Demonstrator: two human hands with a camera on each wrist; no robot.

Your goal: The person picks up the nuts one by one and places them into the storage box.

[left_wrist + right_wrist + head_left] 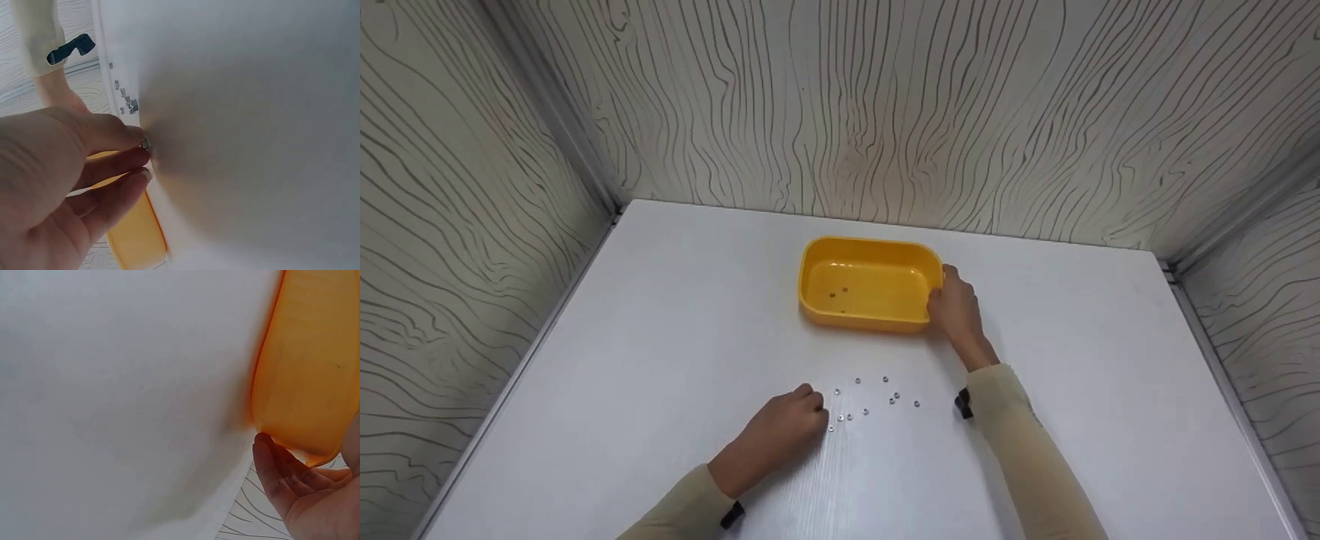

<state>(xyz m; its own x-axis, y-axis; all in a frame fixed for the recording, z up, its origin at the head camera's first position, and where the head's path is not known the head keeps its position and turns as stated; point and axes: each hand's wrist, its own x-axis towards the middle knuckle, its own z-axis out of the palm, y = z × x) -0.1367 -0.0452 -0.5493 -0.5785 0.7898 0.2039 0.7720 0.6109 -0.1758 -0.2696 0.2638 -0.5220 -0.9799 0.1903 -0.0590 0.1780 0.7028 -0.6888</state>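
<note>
My left hand (780,431) is low over the white table, left of a scatter of small metal nuts (865,412). In the left wrist view, its thumb and index finger pinch one small nut (144,144) close to the table surface. My right hand (958,304) grips the right end of a yellow plastic bin (866,324), with the thumb over the rim and the fingers outside. Inside the bin, toward its left, lie a few small nuts (832,295). The right wrist view shows the fingers (270,467) against the bin's end wall.
Several loose nuts are spread on the white table (697,300) between the bin and me. Wood-grain patterned panels (855,112) stand behind the table and at both sides. A dark strap (964,403) is on the right wrist.
</note>
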